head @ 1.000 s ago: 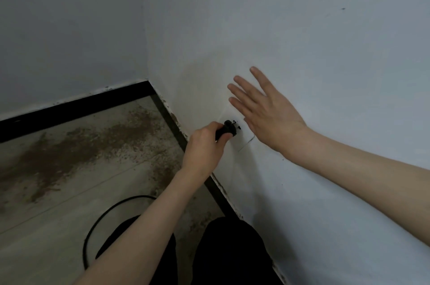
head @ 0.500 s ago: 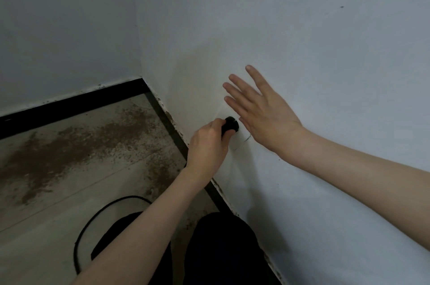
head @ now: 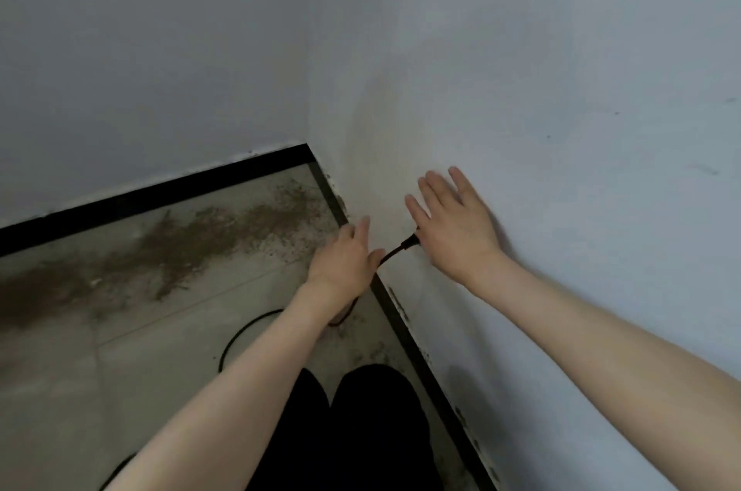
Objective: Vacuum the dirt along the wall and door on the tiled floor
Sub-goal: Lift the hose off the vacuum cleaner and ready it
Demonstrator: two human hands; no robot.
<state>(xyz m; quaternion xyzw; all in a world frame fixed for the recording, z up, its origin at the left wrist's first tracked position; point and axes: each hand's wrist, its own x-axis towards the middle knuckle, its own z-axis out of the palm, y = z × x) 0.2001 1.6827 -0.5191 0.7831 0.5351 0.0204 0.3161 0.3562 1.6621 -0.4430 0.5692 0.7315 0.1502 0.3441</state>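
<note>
Brown dirt (head: 188,246) lies in a long streak on the grey tiled floor (head: 80,378) beside the far wall's black baseboard (head: 160,193). A black plug (head: 409,240) sits against the right wall (head: 561,129), low down, partly hidden by my right hand. Its black cord (head: 240,334) runs back under my left hand and loops on the floor. My left hand (head: 345,262) hovers just left of the plug with fingers stretched out, off the plug. My right hand (head: 457,226) rests flat on the wall, fingers spread, right beside the plug. No vacuum body shows.
The two white walls meet in a corner (head: 308,145) ahead. More dirt specks lie along the right baseboard (head: 405,314). My knees in black trousers (head: 361,430) fill the bottom middle, close to the right wall.
My left hand has let go of the plug and drawn back to the left with its fingers straightened. The plug now sits against the wall. The view has tilted upward.
</note>
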